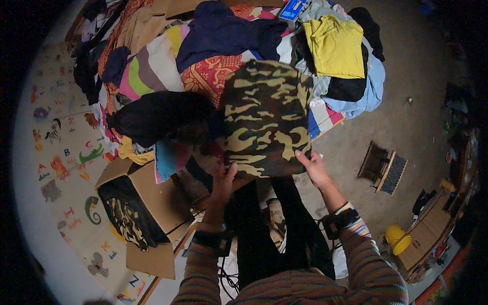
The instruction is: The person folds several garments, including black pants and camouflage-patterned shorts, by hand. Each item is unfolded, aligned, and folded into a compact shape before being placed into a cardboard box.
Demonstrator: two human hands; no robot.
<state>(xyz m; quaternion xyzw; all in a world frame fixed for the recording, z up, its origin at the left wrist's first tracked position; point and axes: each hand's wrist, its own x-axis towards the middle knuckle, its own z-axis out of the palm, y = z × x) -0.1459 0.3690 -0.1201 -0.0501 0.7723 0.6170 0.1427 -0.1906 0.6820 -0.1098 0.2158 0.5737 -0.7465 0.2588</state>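
Observation:
A folded camouflage-print cloth point(268, 118) is held up in front of me, above the near edge of the bed. My left hand point(225, 177) grips its lower left corner, with the thumb on the cloth's front. At its lower right edge my right hand point(310, 164) pinches it between thumb and fingers. Left of the cloth lies a black bundled garment point(164, 116). A folded yellow garment point(337, 47) rests on a pile at the right of the bed, and a dark navy garment point(228, 34) is spread behind the camouflage cloth.
An open cardboard box point(152, 198) with dark and camouflage cloth inside stands at the lower left. A patterned cover point(152, 70) lies on the bed. On the floor to the right are a small wooden stool point(392, 173) and a yellow bucket point(397, 239).

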